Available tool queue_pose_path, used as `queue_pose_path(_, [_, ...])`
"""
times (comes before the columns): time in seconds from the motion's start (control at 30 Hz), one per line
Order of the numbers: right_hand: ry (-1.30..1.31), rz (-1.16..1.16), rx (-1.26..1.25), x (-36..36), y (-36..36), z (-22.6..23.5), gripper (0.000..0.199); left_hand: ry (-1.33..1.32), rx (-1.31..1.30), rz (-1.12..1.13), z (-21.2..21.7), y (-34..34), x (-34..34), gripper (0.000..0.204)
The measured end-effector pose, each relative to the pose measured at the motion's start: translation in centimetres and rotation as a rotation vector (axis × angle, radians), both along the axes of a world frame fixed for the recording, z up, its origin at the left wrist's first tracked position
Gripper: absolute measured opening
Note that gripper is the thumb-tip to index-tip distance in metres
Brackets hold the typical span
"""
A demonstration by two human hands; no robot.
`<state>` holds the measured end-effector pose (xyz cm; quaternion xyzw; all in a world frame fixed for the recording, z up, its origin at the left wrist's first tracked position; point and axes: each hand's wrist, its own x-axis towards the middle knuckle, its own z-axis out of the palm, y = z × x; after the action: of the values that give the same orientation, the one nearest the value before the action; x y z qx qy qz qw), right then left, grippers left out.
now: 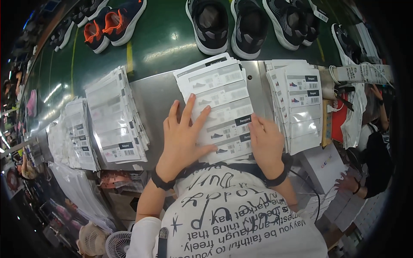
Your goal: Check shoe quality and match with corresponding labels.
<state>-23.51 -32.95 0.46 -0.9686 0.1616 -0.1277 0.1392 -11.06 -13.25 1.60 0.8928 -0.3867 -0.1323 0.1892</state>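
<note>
A stack of white shoe-label sheets [223, 92] lies in front of me on the metal ledge. The labels carry small shoe pictures, barcodes and dark blocks. My left hand [183, 135] rests on the stack's left side with its fingers spread, and its thumb reaches over the lower labels. At the right edge, my right hand [267, 144] has its fingers bent in a pinch on a label sheet. How many layers it grips is hidden. Both wrists wear black bands.
More label stacks lie left [114, 116] and right [305, 107] on the metal ledge [155, 96]. Beyond runs a green conveyor belt [163, 34] with black shoes [208, 26] and orange-lined shoes [114, 26]. At lower right, a co-worker's hand [346, 182] touches a white box [325, 165].
</note>
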Motion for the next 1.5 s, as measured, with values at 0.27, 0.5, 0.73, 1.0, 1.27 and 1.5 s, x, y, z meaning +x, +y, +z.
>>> queue_pose_path(0.27, [-0.056,0.26,0.67,-0.4,-1.4,5.5,0.016,0.035,0.054,-0.003,0.5,0.3,0.6,0.104])
queue_pose_path(0.5, [-0.767,-0.014,1.49,7.7,-8.3,6.2,0.022,0.064,0.05,-0.094,0.4,0.7,0.2,0.107])
queue_pose_path(0.73, [-0.832,-0.118,1.212,20.6,-15.3,0.5,0.06,0.124,0.018,-0.182,0.4,0.4,-0.4,0.111])
queue_pose_path(1.0, [-0.641,-0.264,0.313,18.6,-14.0,3.5,0.073,0.341,-0.183,0.019,4.5,2.2,0.6,0.086])
queue_pose_path(1.27, [0.282,0.106,0.038,17.8,-8.6,4.6,0.077,0.301,-0.067,-0.087,11.2,5.5,5.8,0.084])
queue_pose_path(1.5, [0.121,0.124,-0.049,22.8,-12.5,5.6,0.044,-0.079,-0.074,0.183,4.7,5.3,20.2,0.106])
